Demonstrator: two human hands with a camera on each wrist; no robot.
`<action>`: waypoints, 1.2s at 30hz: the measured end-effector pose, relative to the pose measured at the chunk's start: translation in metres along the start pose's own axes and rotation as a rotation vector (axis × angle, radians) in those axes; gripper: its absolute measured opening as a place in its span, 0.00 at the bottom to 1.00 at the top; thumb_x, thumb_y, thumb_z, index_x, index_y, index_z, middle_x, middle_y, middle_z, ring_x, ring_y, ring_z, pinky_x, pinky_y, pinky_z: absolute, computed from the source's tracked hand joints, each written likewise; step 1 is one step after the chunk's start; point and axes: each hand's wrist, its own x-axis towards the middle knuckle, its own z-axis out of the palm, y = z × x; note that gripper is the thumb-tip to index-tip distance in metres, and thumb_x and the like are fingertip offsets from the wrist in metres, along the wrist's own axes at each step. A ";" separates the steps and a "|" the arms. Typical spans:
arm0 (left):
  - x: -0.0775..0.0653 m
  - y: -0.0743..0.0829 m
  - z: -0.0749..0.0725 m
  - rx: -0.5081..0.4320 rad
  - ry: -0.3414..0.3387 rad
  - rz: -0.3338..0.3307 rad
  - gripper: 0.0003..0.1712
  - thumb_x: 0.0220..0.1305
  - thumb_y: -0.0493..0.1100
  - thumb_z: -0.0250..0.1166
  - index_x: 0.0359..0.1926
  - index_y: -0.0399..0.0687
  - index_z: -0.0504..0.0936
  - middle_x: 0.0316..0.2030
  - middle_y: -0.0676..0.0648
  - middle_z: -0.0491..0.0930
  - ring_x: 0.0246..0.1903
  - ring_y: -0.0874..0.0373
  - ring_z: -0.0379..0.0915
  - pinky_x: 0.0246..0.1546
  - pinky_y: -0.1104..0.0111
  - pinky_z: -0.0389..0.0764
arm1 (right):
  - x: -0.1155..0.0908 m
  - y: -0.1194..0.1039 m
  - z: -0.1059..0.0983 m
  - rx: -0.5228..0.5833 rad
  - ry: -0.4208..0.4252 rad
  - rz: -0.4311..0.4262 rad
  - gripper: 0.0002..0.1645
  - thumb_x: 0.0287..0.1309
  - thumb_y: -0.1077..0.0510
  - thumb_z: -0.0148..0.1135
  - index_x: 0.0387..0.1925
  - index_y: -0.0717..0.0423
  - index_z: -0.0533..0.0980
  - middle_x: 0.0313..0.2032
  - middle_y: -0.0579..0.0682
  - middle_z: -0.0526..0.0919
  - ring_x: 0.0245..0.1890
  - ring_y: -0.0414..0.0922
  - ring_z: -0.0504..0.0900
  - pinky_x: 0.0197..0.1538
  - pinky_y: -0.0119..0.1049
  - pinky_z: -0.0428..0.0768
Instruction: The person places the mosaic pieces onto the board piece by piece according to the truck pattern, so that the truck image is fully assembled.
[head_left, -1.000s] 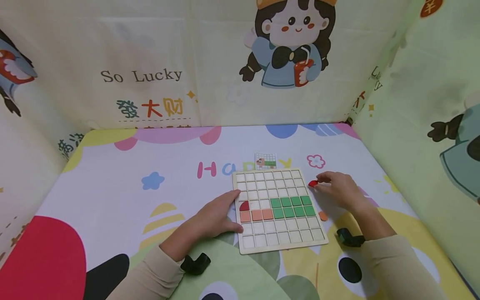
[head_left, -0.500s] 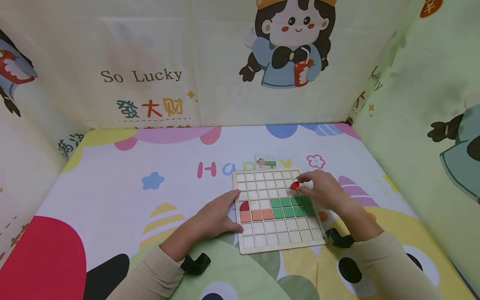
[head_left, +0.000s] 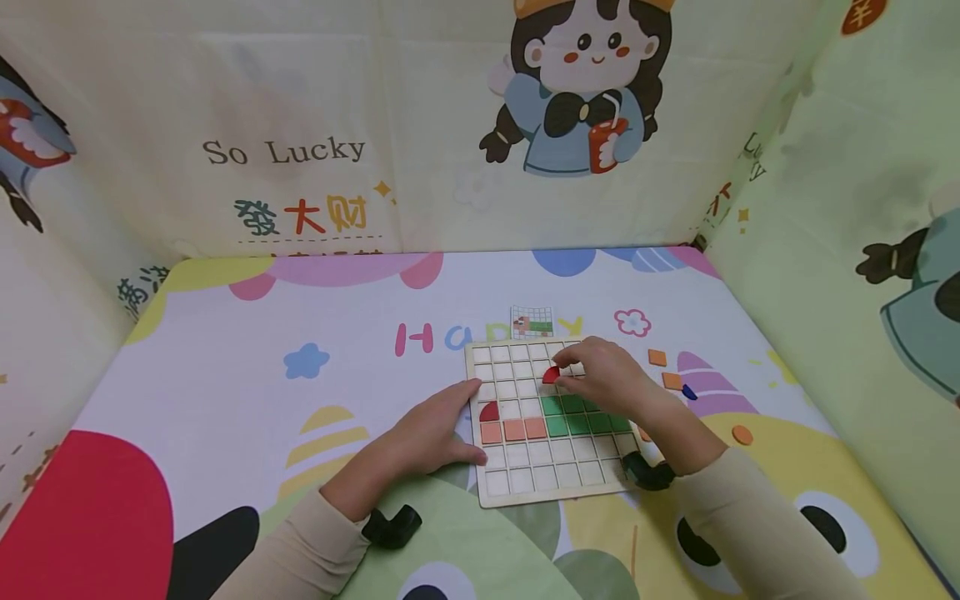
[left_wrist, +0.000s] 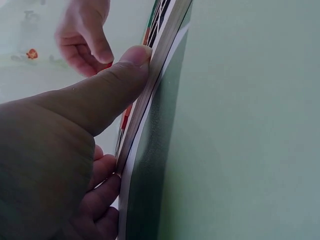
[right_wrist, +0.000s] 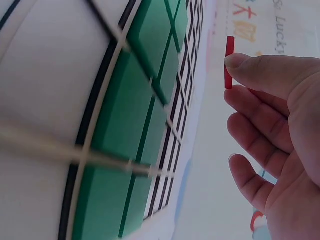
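Observation:
My left hand (head_left: 427, 433) holds the left edge of a light grid board (head_left: 519, 482). In the left wrist view its thumb (left_wrist: 135, 57) lies on the board's rim and the other fingers curl against the edge. My right hand (head_left: 611, 379) pinches a red rounded piece (head_left: 551, 376) between thumb and fingers, over the board's upper cells. The right wrist view shows that piece (right_wrist: 229, 62) edge-on, apart from the board. A dark red rounded piece (head_left: 489, 412) sits in a left cell, above a row of salmon squares (head_left: 513, 430). Several green squares (head_left: 578, 425) fill cells to their right, partly shaded.
A small pattern card (head_left: 532, 322) lies behind the board. Right of the board lie loose orange squares (head_left: 657, 357), a dark blue piece (head_left: 689, 392) and an orange round piece (head_left: 742, 435). The patterned tablecloth (head_left: 217, 350) meets printed cloth walls at the back and sides.
My right hand has carried the red piece leftward from beside the board to above its upper cells, uncovering loose pieces on the right. My left hand has stayed in place.

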 end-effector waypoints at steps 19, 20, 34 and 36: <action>0.002 -0.001 0.001 -0.032 -0.001 -0.017 0.58 0.51 0.53 0.80 0.75 0.40 0.58 0.70 0.44 0.65 0.68 0.49 0.61 0.67 0.56 0.66 | 0.026 -0.036 0.023 -0.112 -0.099 -0.082 0.13 0.60 0.51 0.72 0.44 0.52 0.85 0.37 0.42 0.85 0.44 0.46 0.80 0.49 0.43 0.79; 0.002 -0.001 0.001 -0.030 -0.001 -0.017 0.58 0.51 0.53 0.80 0.75 0.40 0.58 0.70 0.44 0.65 0.68 0.49 0.61 0.67 0.56 0.66 | 0.027 -0.037 0.024 -0.112 -0.099 -0.083 0.14 0.60 0.51 0.71 0.44 0.52 0.85 0.37 0.42 0.85 0.43 0.46 0.80 0.48 0.43 0.79; 0.002 0.000 0.001 -0.033 0.000 -0.016 0.58 0.50 0.53 0.80 0.75 0.40 0.59 0.70 0.45 0.64 0.68 0.49 0.61 0.67 0.56 0.66 | 0.034 -0.041 0.032 -0.103 -0.120 -0.080 0.11 0.60 0.53 0.70 0.44 0.51 0.86 0.36 0.41 0.85 0.41 0.45 0.79 0.47 0.41 0.79; 0.002 -0.001 0.001 -0.032 0.000 -0.014 0.58 0.50 0.53 0.80 0.75 0.40 0.59 0.70 0.44 0.64 0.68 0.49 0.61 0.67 0.56 0.66 | 0.034 -0.041 0.031 -0.099 -0.123 -0.083 0.11 0.60 0.54 0.70 0.44 0.51 0.86 0.36 0.41 0.85 0.41 0.44 0.78 0.47 0.41 0.79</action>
